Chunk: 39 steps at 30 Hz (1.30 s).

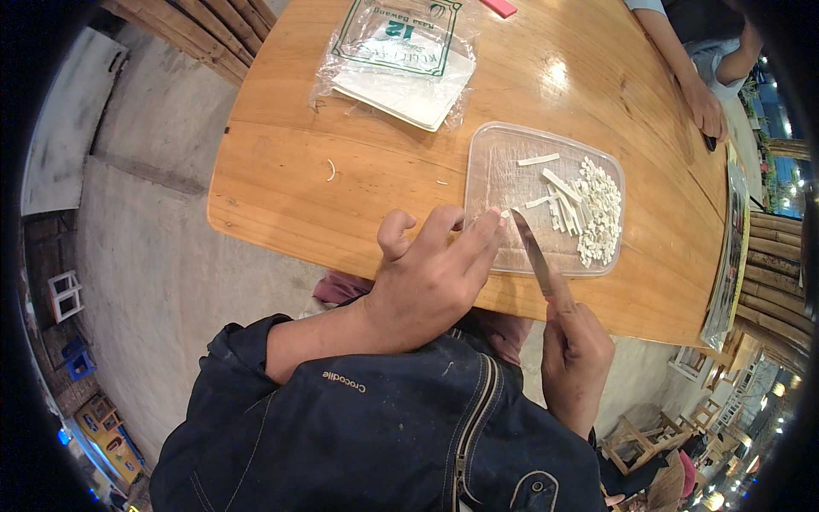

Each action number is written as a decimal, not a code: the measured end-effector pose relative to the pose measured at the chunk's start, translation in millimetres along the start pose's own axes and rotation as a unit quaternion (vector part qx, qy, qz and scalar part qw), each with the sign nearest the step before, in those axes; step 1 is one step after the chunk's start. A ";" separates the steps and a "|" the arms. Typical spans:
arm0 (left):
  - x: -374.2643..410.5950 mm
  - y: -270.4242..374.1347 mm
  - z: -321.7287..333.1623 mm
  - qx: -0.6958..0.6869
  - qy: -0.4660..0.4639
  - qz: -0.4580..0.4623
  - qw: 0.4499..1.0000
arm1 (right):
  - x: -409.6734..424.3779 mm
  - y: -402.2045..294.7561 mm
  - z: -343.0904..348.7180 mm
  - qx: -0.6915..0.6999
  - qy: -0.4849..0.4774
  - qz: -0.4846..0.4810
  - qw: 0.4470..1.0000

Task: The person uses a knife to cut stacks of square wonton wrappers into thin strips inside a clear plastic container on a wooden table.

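Observation:
My left hand (441, 262) reaches over the left part of a clear plastic lid or shallow tray (496, 153). Its fingertips pinch the end of a small white strip (505, 213) against the scratched plastic. My right hand (576, 349) grips a small knife (532, 246), index finger along the top of the blade. The blade tip is just right of my left fingertips. Thin white strips (566, 205) lie loosely bundled on the plastic, with a single strip (538, 160) above them. A heap of small white diced pieces (600, 211) fills the right side.
A printed clear plastic bag (397, 45) holds flat white sheets (416, 89) on the wooden table (307, 185). A pink object (499, 6) shows at the far edge. Another person's hand (707, 115) rests at the right near a dark object. Flat printed items (729, 256) lie at the right edge.

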<state>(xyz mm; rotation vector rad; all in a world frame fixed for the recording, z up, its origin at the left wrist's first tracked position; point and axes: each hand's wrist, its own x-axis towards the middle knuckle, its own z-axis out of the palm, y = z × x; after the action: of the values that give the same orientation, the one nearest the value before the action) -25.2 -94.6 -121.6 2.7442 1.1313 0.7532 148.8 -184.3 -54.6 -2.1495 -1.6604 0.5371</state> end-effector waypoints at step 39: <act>2.0 -11.2 -5.0 -0.139 0.026 -0.086 0.986 | 1.3 -1.0 -1.0 0.034 -0.056 0.001 0.998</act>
<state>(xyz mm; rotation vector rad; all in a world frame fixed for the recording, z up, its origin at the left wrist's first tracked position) -33.5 -85.6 -119.2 2.3797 1.1554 0.8889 148.8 -182.8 -53.4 -2.1071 -1.6719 0.7167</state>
